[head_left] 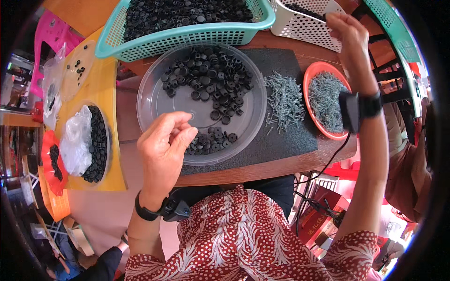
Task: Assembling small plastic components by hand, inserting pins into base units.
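Note:
My left hand is over the near left part of a round clear plastic tub. Its fingers are closed in a pinch, and anything between them is too small or hidden to make out. Inside the tub lie small round black plastic caps in a large heap, with a smaller heap of black pieces at the near side. My right hand is raised at the far right beside a white perforated basket holding black parts. Those fingers are curled closed, and what they hold cannot be seen.
A pile of grey screws lies on a black mat, beside an orange-red bowl of screws. Behind the tub stands a teal basket full of black parts. A yellow board at left carries another tub with a plastic bag.

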The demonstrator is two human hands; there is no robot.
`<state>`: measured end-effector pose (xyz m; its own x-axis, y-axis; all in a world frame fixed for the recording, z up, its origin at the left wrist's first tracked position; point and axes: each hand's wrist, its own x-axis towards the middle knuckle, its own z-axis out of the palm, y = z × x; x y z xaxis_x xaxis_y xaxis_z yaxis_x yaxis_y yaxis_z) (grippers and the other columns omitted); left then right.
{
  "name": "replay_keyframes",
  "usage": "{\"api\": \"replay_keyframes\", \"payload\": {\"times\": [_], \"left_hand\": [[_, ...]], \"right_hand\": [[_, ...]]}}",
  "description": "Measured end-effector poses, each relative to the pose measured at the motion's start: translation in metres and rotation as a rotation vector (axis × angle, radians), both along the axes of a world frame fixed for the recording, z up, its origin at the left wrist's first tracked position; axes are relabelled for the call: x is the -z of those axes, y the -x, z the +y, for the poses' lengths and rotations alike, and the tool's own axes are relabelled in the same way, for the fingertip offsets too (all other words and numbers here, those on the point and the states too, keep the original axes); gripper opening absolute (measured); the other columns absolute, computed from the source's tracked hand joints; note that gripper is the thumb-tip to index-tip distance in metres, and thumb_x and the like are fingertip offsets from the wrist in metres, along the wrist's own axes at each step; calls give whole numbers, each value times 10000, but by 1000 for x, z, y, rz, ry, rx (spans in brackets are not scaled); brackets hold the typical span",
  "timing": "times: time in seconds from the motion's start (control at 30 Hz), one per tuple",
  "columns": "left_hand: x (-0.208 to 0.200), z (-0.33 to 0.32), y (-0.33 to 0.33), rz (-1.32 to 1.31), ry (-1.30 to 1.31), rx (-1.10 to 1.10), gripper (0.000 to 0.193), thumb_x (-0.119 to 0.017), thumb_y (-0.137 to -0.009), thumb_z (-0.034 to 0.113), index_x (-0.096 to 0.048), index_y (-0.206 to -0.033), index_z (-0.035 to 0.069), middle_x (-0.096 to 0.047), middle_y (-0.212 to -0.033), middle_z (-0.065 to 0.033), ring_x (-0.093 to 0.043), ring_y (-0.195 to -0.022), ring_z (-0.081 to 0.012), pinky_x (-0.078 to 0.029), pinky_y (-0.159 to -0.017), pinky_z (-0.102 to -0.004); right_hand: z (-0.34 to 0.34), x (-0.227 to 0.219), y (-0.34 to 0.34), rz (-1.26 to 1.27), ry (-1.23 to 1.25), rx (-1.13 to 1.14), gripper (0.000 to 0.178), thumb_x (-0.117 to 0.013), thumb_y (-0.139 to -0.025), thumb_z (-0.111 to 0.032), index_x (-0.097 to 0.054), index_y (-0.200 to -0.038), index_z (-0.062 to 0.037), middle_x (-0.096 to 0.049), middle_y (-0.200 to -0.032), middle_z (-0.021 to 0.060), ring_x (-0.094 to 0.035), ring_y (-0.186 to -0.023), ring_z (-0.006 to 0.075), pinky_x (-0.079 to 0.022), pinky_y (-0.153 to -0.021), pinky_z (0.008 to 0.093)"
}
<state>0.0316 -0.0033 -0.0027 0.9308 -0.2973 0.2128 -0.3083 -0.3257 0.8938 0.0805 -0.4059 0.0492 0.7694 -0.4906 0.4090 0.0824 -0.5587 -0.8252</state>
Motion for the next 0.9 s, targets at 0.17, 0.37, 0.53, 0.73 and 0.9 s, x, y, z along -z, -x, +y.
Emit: {"api": "replay_keyframes", "payload": {"times": [0.17, 0.37, 0.53, 0.73, 0.9], "left_hand": [[8, 2, -14, -69, -163, 105, 233, -662, -700, -53, -616, -927, -25, -571, -757, -83, -560, -643, -160, -457, -579, -264], [3, -13, -20, -261, -412, 198, 173, -639, -729, -25, -623, -901, -8, -576, -796, -96, -573, -707, -221, -450, -647, -307], [8, -25, -35, -339, -470, 235, 126, -607, -752, -16, -632, -872, 13, -579, -806, -134, -579, -799, -316, -447, -695, -376], [15, -32, -42, -435, -559, 313, 144, -629, -722, 11, -646, -864, 30, -555, -760, -131, -579, -769, -305, -449, -680, -388], [12, -31, -44, -471, -648, 315, 126, -626, -713, 51, -646, -833, 20, -556, -747, -129, -584, -749, -303, -452, -670, -388]], "right_hand": [[22, -6, -22, -52, 57, 54, 141, -603, -735, -26, -618, -837, 70, -593, -717, 63, -558, -652, 133, -467, -591, 255], [49, 33, 18, -68, 448, -61, 209, -647, -783, -137, -680, -955, -23, -693, -846, 97, -649, -802, 146, -490, -744, 272], [110, 51, 79, 93, 335, -191, 129, -631, -793, -23, -657, -918, -12, -651, -819, 84, -580, -700, 133, -464, -645, 266], [118, 57, 105, 119, 266, -248, 103, -627, -779, 19, -647, -874, -13, -612, -756, 96, -570, -682, 196, -446, -621, 297], [126, 64, 116, 20, 446, -376, 148, -636, -699, 51, -636, -826, -23, -573, -709, 97, -539, -675, 285, -437, -608, 371]]}}
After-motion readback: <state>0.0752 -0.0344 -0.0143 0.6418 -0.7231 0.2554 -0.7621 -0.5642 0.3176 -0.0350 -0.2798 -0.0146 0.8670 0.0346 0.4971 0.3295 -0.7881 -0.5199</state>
